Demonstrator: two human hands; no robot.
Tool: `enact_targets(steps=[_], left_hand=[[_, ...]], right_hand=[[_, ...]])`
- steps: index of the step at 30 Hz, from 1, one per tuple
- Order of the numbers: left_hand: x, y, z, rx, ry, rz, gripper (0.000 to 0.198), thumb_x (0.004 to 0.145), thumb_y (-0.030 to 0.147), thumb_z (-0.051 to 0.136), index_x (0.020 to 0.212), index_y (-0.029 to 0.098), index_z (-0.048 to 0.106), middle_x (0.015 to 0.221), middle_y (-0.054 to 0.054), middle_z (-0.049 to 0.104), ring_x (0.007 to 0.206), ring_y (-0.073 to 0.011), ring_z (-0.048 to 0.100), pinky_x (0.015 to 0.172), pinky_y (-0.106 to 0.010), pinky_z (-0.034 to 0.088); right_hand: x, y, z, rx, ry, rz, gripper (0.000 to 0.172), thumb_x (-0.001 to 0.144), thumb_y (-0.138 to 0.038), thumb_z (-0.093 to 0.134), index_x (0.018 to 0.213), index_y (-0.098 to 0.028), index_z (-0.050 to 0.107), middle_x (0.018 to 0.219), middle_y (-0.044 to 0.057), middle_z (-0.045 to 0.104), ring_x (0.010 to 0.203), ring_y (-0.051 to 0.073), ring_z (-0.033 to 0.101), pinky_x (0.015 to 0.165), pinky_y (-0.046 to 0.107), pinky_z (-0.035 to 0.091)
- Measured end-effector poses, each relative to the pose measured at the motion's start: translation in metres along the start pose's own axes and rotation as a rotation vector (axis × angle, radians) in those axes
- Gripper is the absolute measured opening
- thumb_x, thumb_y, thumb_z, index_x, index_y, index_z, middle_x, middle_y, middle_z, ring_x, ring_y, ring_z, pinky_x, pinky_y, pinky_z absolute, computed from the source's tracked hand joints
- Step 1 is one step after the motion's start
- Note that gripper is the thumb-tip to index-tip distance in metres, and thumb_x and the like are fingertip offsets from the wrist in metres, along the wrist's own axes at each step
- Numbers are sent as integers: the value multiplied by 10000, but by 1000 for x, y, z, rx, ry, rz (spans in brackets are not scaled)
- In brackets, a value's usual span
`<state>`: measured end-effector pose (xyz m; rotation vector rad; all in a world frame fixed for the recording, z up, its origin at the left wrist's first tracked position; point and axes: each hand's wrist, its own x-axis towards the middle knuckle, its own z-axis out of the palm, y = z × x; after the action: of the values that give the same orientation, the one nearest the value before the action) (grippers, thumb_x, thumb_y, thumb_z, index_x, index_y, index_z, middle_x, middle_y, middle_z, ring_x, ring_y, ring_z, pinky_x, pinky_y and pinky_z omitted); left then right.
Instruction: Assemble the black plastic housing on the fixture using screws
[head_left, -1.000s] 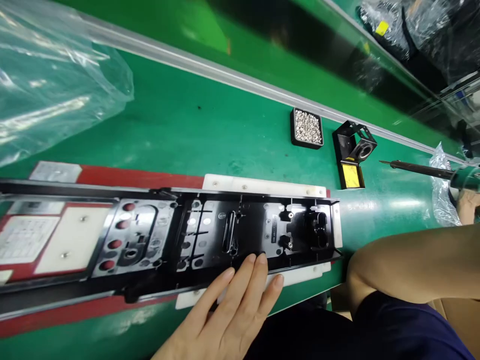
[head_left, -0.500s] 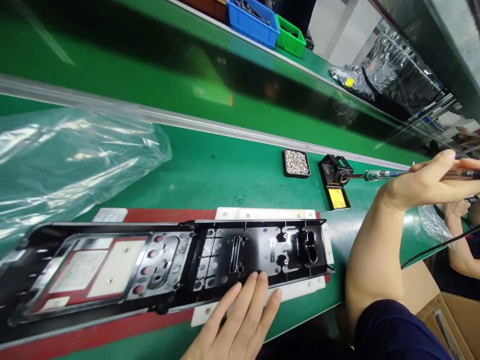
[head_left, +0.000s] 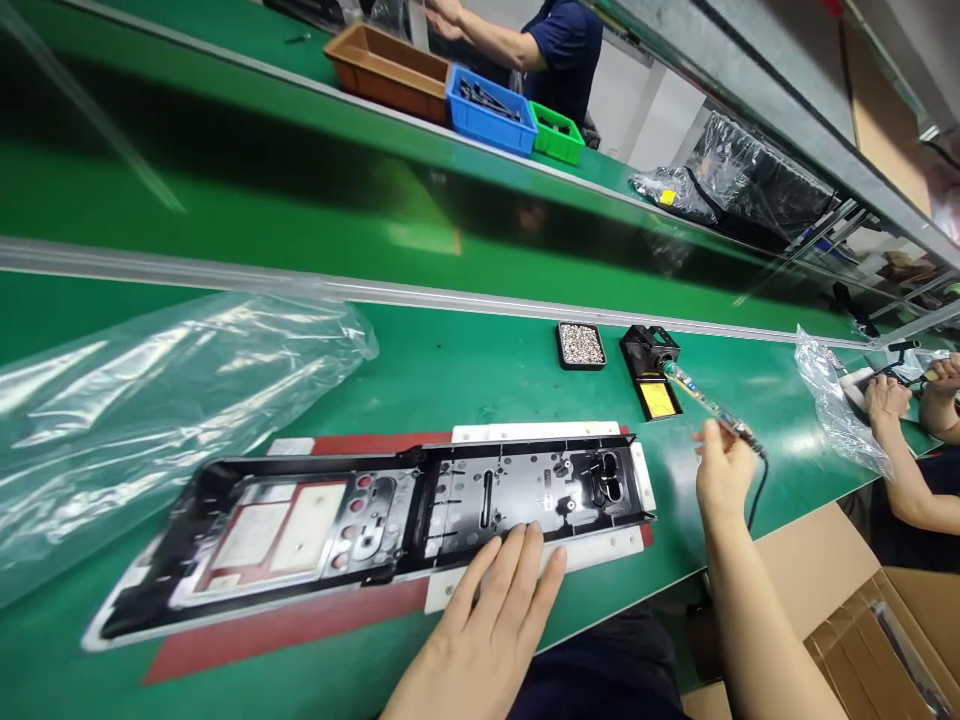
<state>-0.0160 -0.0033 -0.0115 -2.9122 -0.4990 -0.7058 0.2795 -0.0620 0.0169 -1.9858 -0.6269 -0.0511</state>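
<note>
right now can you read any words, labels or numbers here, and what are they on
Nothing here can be read clearly.
Small marks on the black panel: too small to read.
Yellow tag on the far bag: too small to tell if it bears text.

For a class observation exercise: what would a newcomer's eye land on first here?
A long black moulded plastic panel dominates the green workbench, with the left hand spread on its near edge. To its right, the right hand grips a soldering iron near its soldering stand. Clear plastic sheeting lies at the far left.
</note>
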Motion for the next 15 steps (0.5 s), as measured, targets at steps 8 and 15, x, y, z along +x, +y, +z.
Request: enact_targets(steps=[8,15], left_hand=[[3,-8,-27,13,-78,100,1084,505,532,844,1342,34,368,1422,-258,331,1371,-361,237,1157,-470,125],[-1,-23,-72,66,-129,105,689,808,631,581,1276,132,504,1332,-83,513,1254,-257,419,1100,-412,234]], right_hand=[[-61,-64,-1,-31,-608,-46,390,939,-505,562,1058,-133,553,655,-9,465,584,147,472,532,215,345],[-51,-94,37,-683,-700,-211,163,996,-230,604,1119,-128,573,826,46,564,815,241,563,606,253,317]])
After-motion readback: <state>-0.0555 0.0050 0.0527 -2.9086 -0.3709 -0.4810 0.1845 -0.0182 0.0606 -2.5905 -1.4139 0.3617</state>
